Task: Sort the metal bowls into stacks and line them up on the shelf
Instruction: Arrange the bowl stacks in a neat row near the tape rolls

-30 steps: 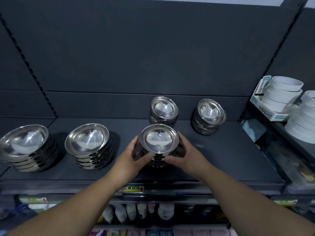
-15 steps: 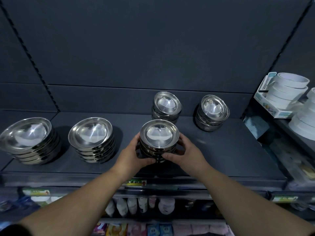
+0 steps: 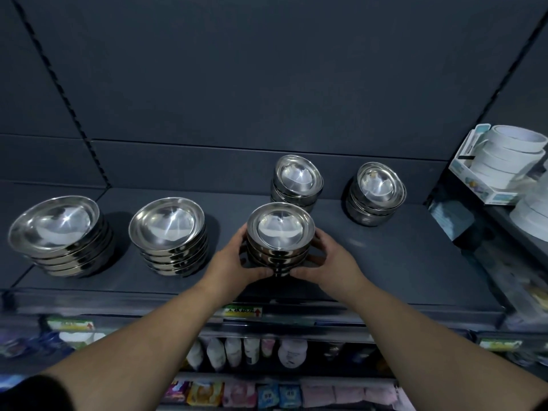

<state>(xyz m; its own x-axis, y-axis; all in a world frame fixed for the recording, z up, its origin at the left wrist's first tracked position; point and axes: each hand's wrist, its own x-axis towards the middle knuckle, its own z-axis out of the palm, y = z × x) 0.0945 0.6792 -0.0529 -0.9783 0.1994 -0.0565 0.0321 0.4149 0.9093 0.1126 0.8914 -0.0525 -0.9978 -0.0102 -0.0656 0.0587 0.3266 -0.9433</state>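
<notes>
Dark grey back panel with a perforated upright strip at left. Shelf deck in matching grey, with a yellow price label on its front rail. Tier below carries white bottles; lowest tier, coloured packets. Adjoining bay at right holds white tape rolls in a display box. Lighting dim and cool throughout.

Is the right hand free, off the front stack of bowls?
No, the right hand and the left hand both grip the front stack of small bowls, one on either side.
</notes>
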